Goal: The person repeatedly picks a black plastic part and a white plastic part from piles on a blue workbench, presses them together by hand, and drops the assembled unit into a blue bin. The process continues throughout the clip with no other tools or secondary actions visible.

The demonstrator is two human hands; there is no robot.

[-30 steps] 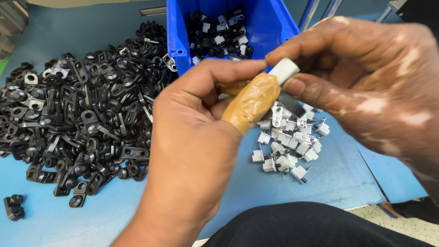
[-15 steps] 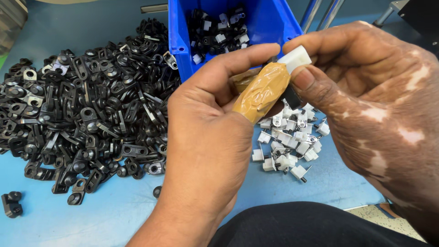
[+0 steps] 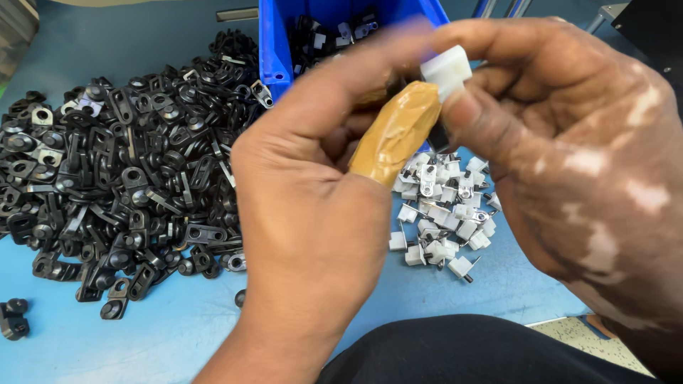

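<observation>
Both hands meet above the blue desk [image 3: 163, 341], working a small white plastic block [image 3: 446, 70] between them. The right hand [image 3: 569, 163] pinches the block at its fingertips, its grip closed on it, while the left hand [image 3: 313, 213] presses in from the other side with a thumb wrapped in tan tape [image 3: 395, 131]; the left fingers look curled toward the same block and perhaps a dark part behind it, though blur and the thumb hide that, so I cannot tell what the left grip closes on. The block is held in the air just in front of the blue bin [image 3: 284, 43], not resting on anything. The hold is only a fingertip pinch — a slip of the taped thumb, which likely has less feel than bare skin, could let the piece drop into the small pile of white clips [image 3: 445, 213] directly below, where it would be hard to pick out again. To the left lies a large heap of black metal brackets [image 3: 114, 178], spread widely over the desk, with two strays near the left edge [image 3: 13, 320]. The bin holds mixed black and white pieces [image 3: 334, 35]. The hands themselves block the view of the bin's front wall.
</observation>
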